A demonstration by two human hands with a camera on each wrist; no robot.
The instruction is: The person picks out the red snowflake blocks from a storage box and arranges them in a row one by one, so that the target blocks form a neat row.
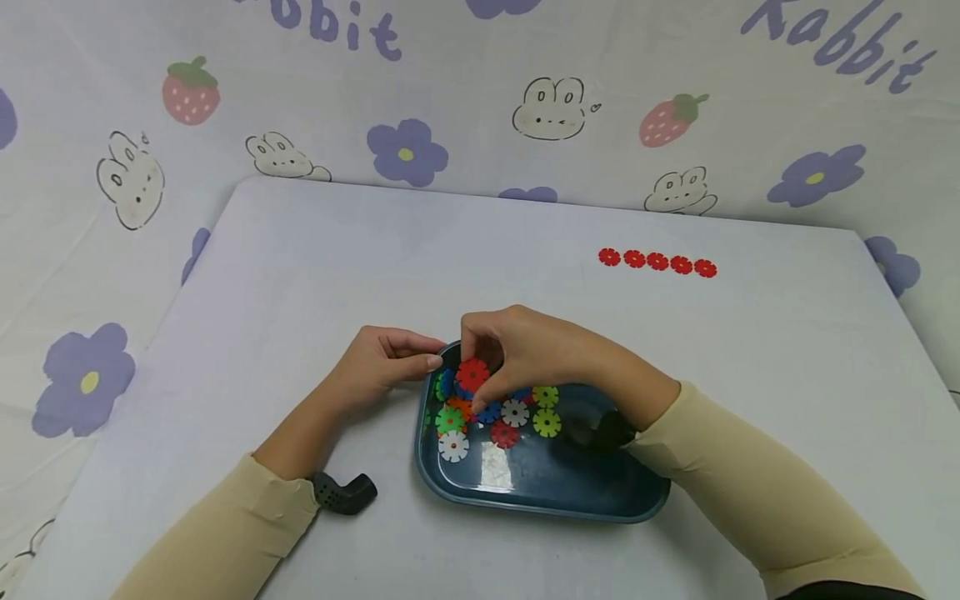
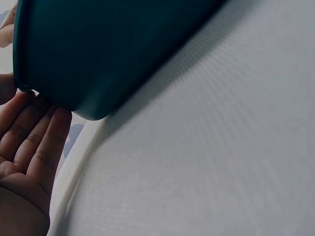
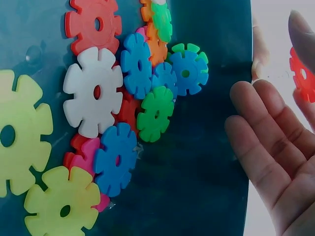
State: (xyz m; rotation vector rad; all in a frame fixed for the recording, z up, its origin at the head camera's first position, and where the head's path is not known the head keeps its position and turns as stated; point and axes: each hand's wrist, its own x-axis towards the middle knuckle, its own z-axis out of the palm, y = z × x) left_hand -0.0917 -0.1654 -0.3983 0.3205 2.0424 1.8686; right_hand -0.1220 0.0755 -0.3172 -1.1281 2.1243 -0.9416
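Note:
A dark blue-green plastic tray (image 1: 525, 496) holds several notched plastic discs, among them a white disc (image 3: 81, 105), a blue disc (image 3: 116, 160) and a yellow-green disc (image 3: 61, 204). My left hand (image 1: 378, 362) grips the tray's far-left corner, thumb at the rim and fingers against the outer wall, as the left wrist view shows. Over the tray's left end, my right hand (image 1: 532, 346) pinches a red notched disc (image 1: 472, 375) between thumb and finger. That disc is partly hidden at the edge of the right wrist view.
Toward the back right of the white table (image 1: 360, 242), several red discs (image 1: 657, 262) lie in a row. A black curved piece (image 1: 347, 493) sits by the left sleeve. Behind the table hangs a printed cloth (image 1: 465, 100) with rabbits, flowers and strawberries.

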